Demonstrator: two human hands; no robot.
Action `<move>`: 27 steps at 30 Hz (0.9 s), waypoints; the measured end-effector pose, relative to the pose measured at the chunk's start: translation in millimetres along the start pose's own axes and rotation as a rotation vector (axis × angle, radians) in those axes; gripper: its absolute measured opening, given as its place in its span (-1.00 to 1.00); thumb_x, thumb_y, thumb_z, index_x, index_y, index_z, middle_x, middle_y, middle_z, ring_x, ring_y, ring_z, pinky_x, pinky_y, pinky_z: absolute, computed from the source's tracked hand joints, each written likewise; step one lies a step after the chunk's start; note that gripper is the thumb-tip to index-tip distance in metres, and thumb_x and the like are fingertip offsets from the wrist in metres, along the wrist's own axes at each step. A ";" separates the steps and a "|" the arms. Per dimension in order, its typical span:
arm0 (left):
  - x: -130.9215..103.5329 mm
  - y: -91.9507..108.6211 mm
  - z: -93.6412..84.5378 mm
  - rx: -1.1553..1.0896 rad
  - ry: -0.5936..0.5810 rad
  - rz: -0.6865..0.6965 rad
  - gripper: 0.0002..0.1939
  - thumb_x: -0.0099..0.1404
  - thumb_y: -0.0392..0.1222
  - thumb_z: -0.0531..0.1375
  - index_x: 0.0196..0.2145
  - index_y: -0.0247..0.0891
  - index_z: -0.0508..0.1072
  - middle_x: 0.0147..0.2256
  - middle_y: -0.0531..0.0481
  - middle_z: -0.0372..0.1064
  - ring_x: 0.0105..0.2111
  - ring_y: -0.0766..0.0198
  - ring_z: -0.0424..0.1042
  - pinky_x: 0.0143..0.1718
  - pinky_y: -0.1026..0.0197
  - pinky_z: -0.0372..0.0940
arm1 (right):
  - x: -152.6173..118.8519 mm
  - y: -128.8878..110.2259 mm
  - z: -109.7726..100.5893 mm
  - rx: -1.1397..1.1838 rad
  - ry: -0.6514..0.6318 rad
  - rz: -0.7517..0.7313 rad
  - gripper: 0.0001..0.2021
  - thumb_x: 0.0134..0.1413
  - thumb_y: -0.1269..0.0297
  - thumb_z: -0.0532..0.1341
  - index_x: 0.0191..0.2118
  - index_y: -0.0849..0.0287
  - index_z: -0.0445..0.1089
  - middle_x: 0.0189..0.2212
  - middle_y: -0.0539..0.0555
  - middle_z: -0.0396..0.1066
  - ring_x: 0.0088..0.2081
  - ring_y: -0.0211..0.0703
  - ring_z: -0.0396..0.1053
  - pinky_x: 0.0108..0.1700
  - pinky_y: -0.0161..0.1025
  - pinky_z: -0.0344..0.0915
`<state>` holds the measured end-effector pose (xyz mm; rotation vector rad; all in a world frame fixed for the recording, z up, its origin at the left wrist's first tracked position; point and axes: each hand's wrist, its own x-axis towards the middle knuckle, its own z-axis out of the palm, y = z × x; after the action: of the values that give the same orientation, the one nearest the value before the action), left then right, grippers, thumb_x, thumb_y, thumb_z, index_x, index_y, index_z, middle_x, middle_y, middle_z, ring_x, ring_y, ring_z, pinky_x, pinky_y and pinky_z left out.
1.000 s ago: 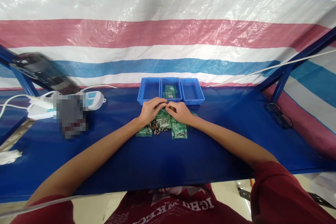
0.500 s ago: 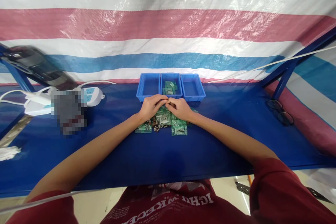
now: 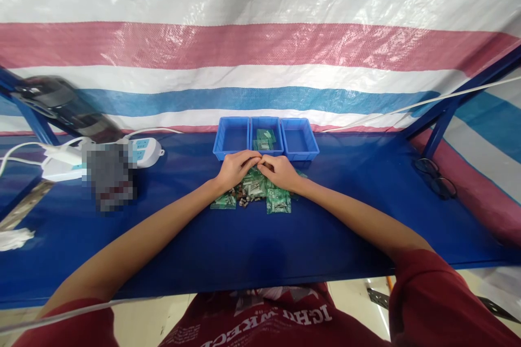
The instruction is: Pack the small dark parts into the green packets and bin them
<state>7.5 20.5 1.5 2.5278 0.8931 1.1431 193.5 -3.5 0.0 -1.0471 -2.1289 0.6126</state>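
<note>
Just in front of the bins [image 3: 282,138], green packets [image 3: 279,201] and loose parts [image 3: 243,198] lie heaped on the desk [image 3: 260,246]. The left hand [image 3: 236,168] and right hand [image 3: 280,170] meet over them, fingertips curled close; whether they grip anything, I cannot tell. Staying low should keep parts from scattering.

Looks like a makeshift workshop, with a blue table [image 3: 260,255] between blue frame posts [image 3: 442,124], striped plastic sheeting [image 3: 260,46] hung behind, three plastic bins [image 3: 266,123], small parts [image 3: 243,199] heaped among green bags [image 3: 279,200], and a power strip [image 3: 148,153] at the left.
</note>
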 end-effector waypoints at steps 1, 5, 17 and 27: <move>0.2 0.4 -0.3 0.003 -0.004 -0.003 -0.75 0.39 -0.12 0.04 -0.20 -0.28 0.47 -0.29 -0.07 0.51 -0.31 0.28 0.49 -0.26 0.29 0.35 | 0.0 0.0 -0.1 -0.002 -0.001 -0.001 -0.80 0.21 0.25 0.05 -0.39 0.19 0.30 -0.68 -0.10 0.16 -0.61 -0.31 0.12 -0.45 -0.35 -0.01; 0.7 1.5 -1.1 0.016 -0.019 -0.014 -0.73 0.39 -0.10 0.03 -0.20 -0.27 0.47 -0.29 -0.07 0.51 -0.32 0.27 0.49 -0.29 0.29 0.35 | 0.1 -0.5 -0.3 -0.006 -0.013 0.004 -0.80 0.21 0.26 0.05 -0.39 0.19 0.29 -0.68 -0.10 0.16 -0.61 -0.31 0.11 -0.45 -0.34 -0.02; 0.3 0.8 -0.4 0.023 -0.076 -0.041 -0.75 0.38 -0.11 0.04 -0.22 -0.28 0.46 -0.35 -0.01 0.50 -0.44 0.36 0.43 -0.39 0.34 0.25 | 0.2 0.0 0.4 -0.008 -0.009 0.004 -0.80 0.18 0.29 0.06 -0.45 0.19 0.25 -0.67 -0.09 0.17 -0.59 -0.32 0.11 -0.44 -0.34 -0.03; 0.6 -0.5 -0.2 0.040 -0.109 -0.058 -0.75 0.39 -0.11 0.03 -0.21 -0.27 0.45 -0.35 0.01 0.49 -0.46 0.36 0.41 -0.41 0.34 0.22 | 0.3 -1.3 -0.2 -0.013 -0.011 0.008 -0.80 0.18 0.30 0.06 -0.46 0.20 0.24 -0.66 -0.09 0.16 -0.59 -0.33 0.10 -0.44 -0.34 -0.04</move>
<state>7.5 21.3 1.8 2.5500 0.9641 0.9695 192.9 -4.0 1.1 -1.0625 -2.1419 0.6112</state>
